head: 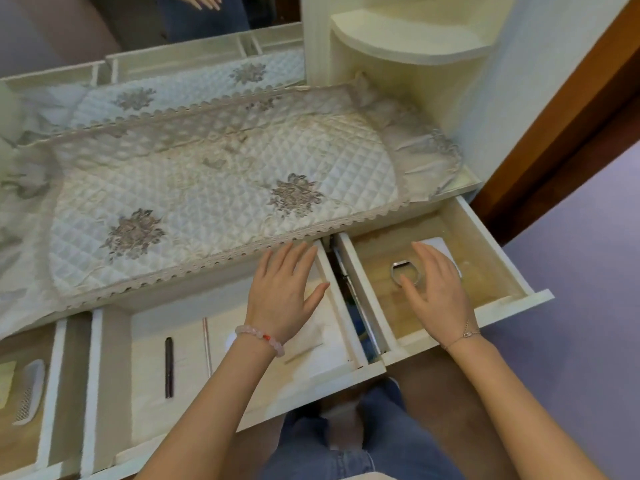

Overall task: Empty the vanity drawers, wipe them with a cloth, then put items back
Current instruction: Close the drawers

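Observation:
Three cream vanity drawers stand pulled out. Over the middle drawer [110, 344] my left hand [282, 289] hovers with straight spread fingers, holding nothing. That drawer holds a dark pen [168, 367], a thin pinkish stick [207, 344] and a white liner. My right hand [438, 292] is spread open above the right drawer [498, 258], over a silver bangle [401, 268] and a white card [438, 245]. The left drawer [52, 375] holds a white comb [29, 391].
A quilted, lace-edged cloth [221, 188] covers the vanity top. A mirror [156, 26] stands behind it and a curved corner shelf [408, 39] at the right. A wooden door frame [561, 133] is beside the right drawer. My knees in jeans [346, 434] are below the drawers.

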